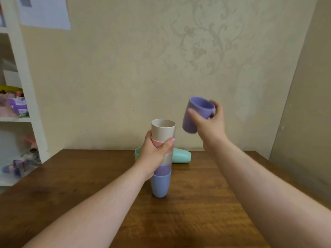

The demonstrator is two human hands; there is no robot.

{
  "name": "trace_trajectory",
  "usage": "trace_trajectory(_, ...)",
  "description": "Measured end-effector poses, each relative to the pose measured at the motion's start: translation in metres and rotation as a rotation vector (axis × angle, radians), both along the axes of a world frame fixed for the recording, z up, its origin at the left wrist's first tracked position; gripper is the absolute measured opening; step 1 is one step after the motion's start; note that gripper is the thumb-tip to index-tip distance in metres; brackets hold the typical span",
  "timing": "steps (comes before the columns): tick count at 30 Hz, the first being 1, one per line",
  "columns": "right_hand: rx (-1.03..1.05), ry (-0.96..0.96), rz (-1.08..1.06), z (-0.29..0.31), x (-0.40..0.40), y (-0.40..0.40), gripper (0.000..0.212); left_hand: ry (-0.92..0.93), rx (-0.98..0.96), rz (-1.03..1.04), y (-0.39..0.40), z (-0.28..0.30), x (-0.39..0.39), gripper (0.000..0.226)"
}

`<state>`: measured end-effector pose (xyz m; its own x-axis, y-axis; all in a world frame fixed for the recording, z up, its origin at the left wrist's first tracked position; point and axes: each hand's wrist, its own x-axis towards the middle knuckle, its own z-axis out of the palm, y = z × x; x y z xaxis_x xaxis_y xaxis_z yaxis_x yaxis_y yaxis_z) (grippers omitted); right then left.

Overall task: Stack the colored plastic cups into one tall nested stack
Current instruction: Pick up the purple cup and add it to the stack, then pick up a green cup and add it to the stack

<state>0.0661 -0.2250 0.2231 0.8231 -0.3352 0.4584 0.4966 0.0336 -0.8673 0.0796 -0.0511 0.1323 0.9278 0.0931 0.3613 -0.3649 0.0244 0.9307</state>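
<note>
A nested stack of cups [162,158] stands on the wooden table [197,203]: blue at the bottom, then purple, beige, pink, and a beige cup on top with its mouth open upward. My left hand [155,154] grips the stack around its middle. My right hand [207,126] holds a purple cup [195,115] in the air, up and to the right of the stack's top, tilted with its mouth facing me. A mint green cup [180,155] lies on its side on the table behind the stack, partly hidden by it.
A patterned wall rises right behind the table's far edge. A white shelf unit [16,104] with toys and boxes stands at the left. The table's left edge runs diagonally near the shelf.
</note>
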Motion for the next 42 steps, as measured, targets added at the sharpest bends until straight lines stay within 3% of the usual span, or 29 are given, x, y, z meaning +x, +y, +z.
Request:
trace_trajectory(5,-0.065,-0.056,0.188,0.047,-0.005,0.026,0.077,0.007,0.041,0.076,-0.014,0.002,0.0,0.051)
trace_trajectory(9,-0.302,0.049,0.199,0.026,0.004,0.046,0.09,0.012,0.035,0.106,-0.027,0.006,0.006,0.047)
trace_trajectory(12,-0.334,0.113,0.216,-0.002,0.011,0.046,0.085,-0.036,-0.002,0.107,-0.033,0.006,0.01,0.035)
trace_trajectory(18,-0.285,0.127,0.296,-0.027,0.015,0.035,0.067,-0.063,0.039,0.086,-0.034,-0.004,0.008,0.055)
trace_trajectory(21,-0.29,0.143,0.347,-0.039,0.017,0.022,0.045,-0.036,0.066,0.082,-0.031,-0.01,0.009,0.072)
trace_trajectory(24,-0.288,0.194,0.195,-0.066,0.029,0.0,0.044,-0.029,0.09,0.074,-0.024,-0.02,0.012,0.083)
trace_trajectory(26,-0.549,0.29,0.009,-0.092,0.046,-0.018,0.049,-0.043,0.085,0.057,-0.023,-0.023,0.017,0.083)
trace_trajectory(28,-1.1,0.373,-0.092,-0.118,0.059,-0.028,0.069,-0.043,0.083,0.064,-0.023,-0.022,0.022,0.082)
trace_trajectory(30,-1.571,0.361,-0.082,-0.14,0.065,-0.026,0.087,-0.048,0.089,0.069,-0.023,-0.022,0.026,0.082)
trace_trajectory(32,-1.788,0.339,-0.04,-0.157,0.068,-0.019,0.096,-0.052,0.095,0.066,-0.023,-0.022,0.03,0.082)
trace_trajectory(35,-1.779,0.424,-0.037,-0.169,0.074,-0.013,0.089,-0.048,0.079,0.051,-0.024,-0.023,0.034,0.081)
trace_trajectory(38,-1.692,0.392,-0.094,-0.17,0.077,-0.016,0.079,-0.043,0.075,0.043,-0.024,-0.024,0.036,0.081)
trace_trajectory(42,-1.415,0.468,-0.117,-0.164,0.071,-0.032,0.101,-0.035,0.058,0.021,-0.025,-0.023,0.033,0.082)
